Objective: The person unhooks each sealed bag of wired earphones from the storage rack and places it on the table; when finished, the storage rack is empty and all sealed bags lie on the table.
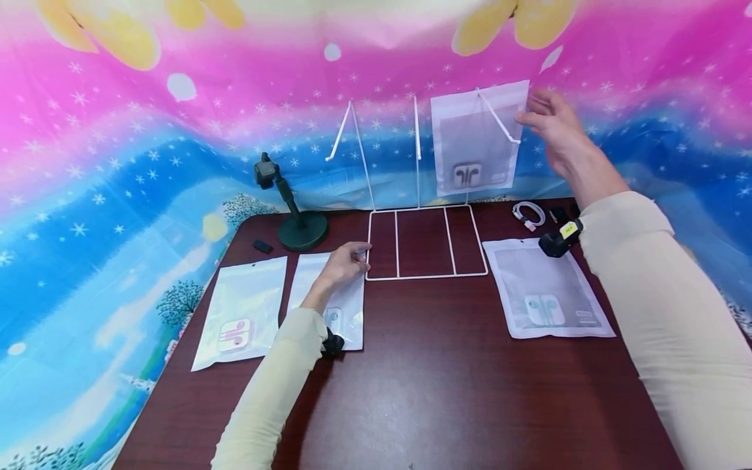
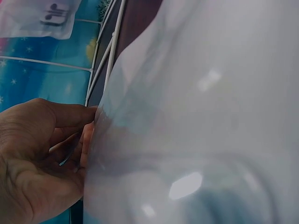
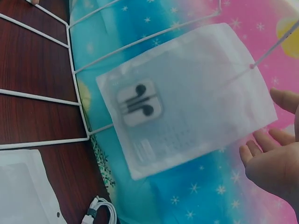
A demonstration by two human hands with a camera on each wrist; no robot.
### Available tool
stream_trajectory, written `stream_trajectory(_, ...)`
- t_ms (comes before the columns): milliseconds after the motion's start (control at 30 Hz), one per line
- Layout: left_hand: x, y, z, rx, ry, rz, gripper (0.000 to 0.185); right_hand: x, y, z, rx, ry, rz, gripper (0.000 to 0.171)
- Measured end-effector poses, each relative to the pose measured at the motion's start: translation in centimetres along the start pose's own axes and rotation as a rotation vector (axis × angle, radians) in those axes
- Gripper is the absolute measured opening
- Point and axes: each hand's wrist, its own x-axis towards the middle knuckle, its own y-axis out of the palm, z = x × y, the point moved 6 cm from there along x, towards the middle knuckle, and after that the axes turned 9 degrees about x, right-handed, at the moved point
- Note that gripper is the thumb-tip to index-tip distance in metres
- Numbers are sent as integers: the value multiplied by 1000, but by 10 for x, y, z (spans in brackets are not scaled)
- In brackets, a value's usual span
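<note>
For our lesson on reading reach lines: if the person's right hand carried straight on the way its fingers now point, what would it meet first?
The right hand points at the hanging packet on the rack's hook, so the packet's upper edge would probably come first; in the right wrist view a small gap shows, though depth is unclear.

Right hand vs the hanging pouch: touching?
Apart. The right wrist view shows blue backdrop between the open right hand fingertips and the edge of the hanging pouch, which hangs on the rack hook alone.
</note>
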Motion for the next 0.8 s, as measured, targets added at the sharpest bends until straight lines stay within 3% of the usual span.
stream_trajectory(167,1,1,1,-4,-9,-4,51,-1,-7,1,56,-4,-17,69)
stream_trajectory(567,0,1,0,-11,-9,3,51,-12,-5,0,134,-19,71,31)
stream_trajectory(800,-1,1,0,-8,-12,4,51,-21,0,1,160,-2,185,39)
